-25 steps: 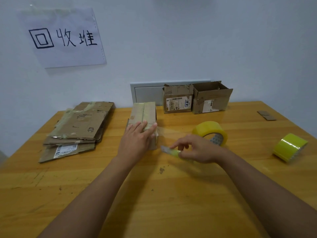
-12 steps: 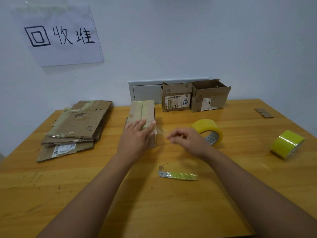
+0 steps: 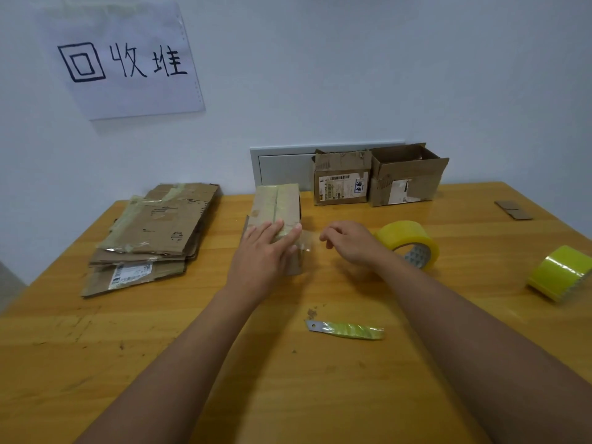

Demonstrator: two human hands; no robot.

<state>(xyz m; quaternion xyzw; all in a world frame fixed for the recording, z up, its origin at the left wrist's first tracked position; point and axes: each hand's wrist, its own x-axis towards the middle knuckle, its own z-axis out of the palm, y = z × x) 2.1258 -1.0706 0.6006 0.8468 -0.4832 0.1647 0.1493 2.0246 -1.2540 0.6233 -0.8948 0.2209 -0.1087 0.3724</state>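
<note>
1 left grip (image 3: pixel 262 251) flat on box (image 3: pixel 277 203)

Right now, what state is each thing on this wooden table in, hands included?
Small taped brown cardboard box: closed, seam taped.
Left hand: flat, pressing on it.
Right hand: fingers curled; grip unclear.
Green-wrapped cutter blade: lying loose, tip bare.
Yellow tape roll by right wrist: on its rim.
Brown cardboard stack: flattened.
Rightmost brown cardboard box: open.
</note>
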